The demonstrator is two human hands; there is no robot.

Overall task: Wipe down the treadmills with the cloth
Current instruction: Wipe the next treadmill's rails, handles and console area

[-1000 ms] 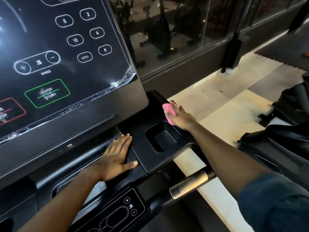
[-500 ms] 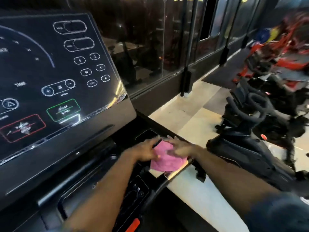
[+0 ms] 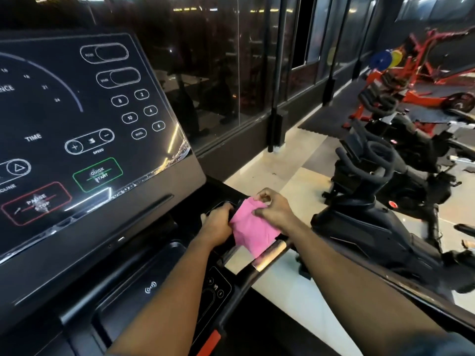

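Observation:
A pink cloth (image 3: 253, 232) hangs between both hands over the right end of the black treadmill console (image 3: 144, 273). My left hand (image 3: 218, 226) grips the cloth's left edge, fingers curled. My right hand (image 3: 275, 210) pinches the cloth's upper right corner between thumb and fingers. The cloth's lower part drapes down to the metal sensor on the right handlebar (image 3: 270, 253). The dark display panel (image 3: 77, 129) with its printed buttons fills the left of the view.
Black exercise bikes (image 3: 380, 191) stand close on the right across a strip of light floor (image 3: 282, 181). Red weight machines (image 3: 424, 80) sit at the back right. A dark glass wall (image 3: 231, 73) runs behind the treadmill.
A second ago my right hand alone pressed the balled cloth on the console tray while my left lay flat. Both hands came together on the cloth, which now hangs spread; the view tilted up.

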